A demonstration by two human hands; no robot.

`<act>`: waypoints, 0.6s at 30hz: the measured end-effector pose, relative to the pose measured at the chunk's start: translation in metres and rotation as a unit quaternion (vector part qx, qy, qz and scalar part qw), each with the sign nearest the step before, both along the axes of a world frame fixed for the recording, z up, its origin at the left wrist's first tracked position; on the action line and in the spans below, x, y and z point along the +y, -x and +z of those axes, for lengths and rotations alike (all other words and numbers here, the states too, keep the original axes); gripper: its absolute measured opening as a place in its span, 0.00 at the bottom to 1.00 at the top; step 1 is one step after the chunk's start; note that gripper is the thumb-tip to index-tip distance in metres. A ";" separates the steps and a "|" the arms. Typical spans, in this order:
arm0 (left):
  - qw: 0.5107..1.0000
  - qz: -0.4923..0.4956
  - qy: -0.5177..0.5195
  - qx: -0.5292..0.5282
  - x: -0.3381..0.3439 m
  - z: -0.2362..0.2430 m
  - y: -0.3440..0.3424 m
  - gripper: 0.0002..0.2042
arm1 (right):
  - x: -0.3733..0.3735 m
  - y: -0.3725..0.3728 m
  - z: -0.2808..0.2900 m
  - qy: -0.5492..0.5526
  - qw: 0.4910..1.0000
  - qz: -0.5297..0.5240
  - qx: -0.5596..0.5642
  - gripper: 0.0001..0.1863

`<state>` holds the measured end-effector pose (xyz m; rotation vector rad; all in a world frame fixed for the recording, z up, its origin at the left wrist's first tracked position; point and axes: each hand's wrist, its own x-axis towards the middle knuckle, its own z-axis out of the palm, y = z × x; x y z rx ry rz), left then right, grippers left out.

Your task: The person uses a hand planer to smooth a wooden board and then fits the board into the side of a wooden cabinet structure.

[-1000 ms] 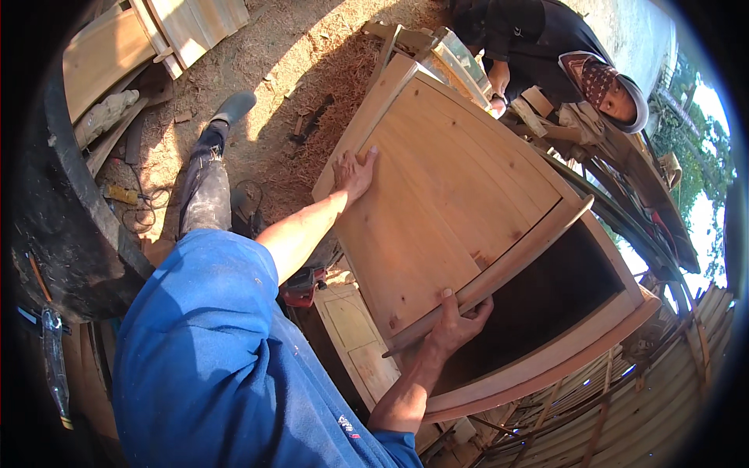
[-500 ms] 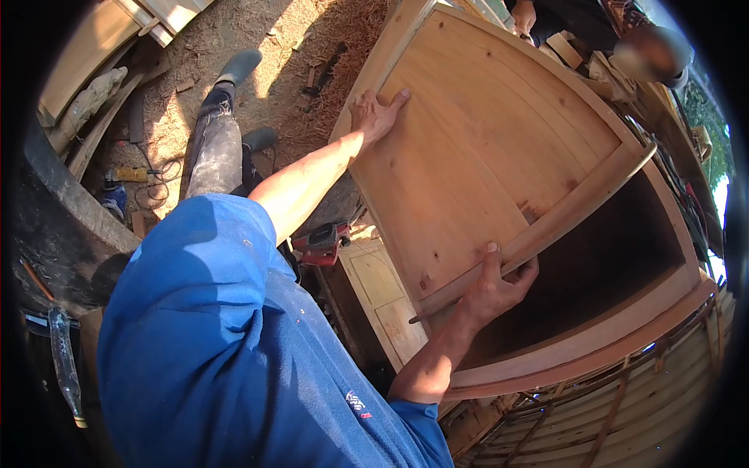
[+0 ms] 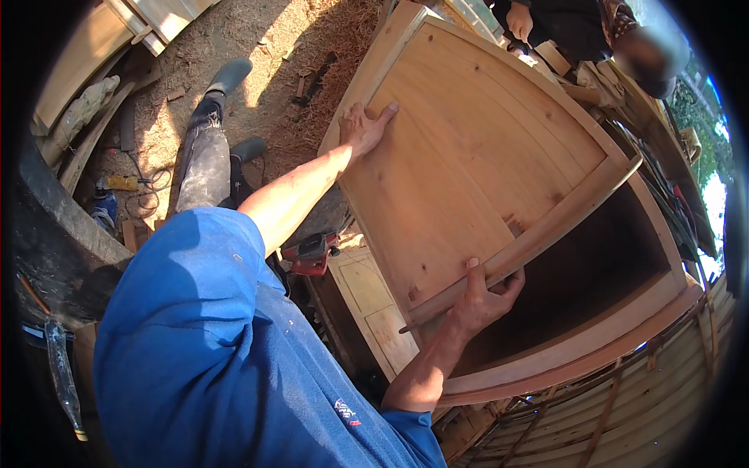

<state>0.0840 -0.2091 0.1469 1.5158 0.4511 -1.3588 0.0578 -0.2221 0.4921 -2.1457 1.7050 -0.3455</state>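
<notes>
A broad wooden panel (image 3: 460,148) of light brown boards lies over a wooden cabinet (image 3: 577,335), whose dark inside shows beyond the panel's lower right edge. Along that edge runs a rounded wooden strip (image 3: 562,222). My right hand (image 3: 485,306) grips the strip, thumb on top and fingers curled beneath. At the panel's upper left edge, beside the cabinet's frame, my left hand (image 3: 364,131) rests with fingers apart. A red and black power tool (image 3: 312,253) sits below my left forearm, by a paneled wooden piece (image 3: 373,300).
Another person's hand (image 3: 519,21) shows beyond the cabinet, near stacked boards (image 3: 647,109). Wood shavings (image 3: 328,101) cover the ground. At left are a yellow power tool (image 3: 121,183) with its cord, a dark curved tub-like object (image 3: 66,218) and a clear plastic bottle (image 3: 62,374).
The cabinet, panel and both hands have shifted slightly left in the view, along with the surroundings. Both hands keep the same places on the panel.
</notes>
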 end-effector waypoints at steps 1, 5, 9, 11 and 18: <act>1.000 -0.004 0.006 -0.002 0.001 0.000 -0.002 0.54 | -0.001 0.001 0.000 0.001 1.000 0.000 0.000 0.34; 1.000 -0.013 0.002 -0.013 -0.002 -0.010 0.001 0.54 | -0.002 -0.001 0.001 0.004 1.000 0.004 0.026 0.36; 1.000 -0.012 0.011 0.007 0.001 -0.005 -0.001 0.54 | -0.006 0.006 0.004 -0.016 1.000 0.009 0.024 0.36; 1.000 -0.016 0.011 0.008 0.003 -0.003 -0.003 0.54 | -0.007 0.004 0.003 -0.023 1.000 0.001 0.020 0.35; 0.999 -0.021 -0.031 -0.019 -0.001 0.003 -0.006 0.49 | -0.009 0.005 0.010 -0.056 0.998 -0.020 0.029 0.42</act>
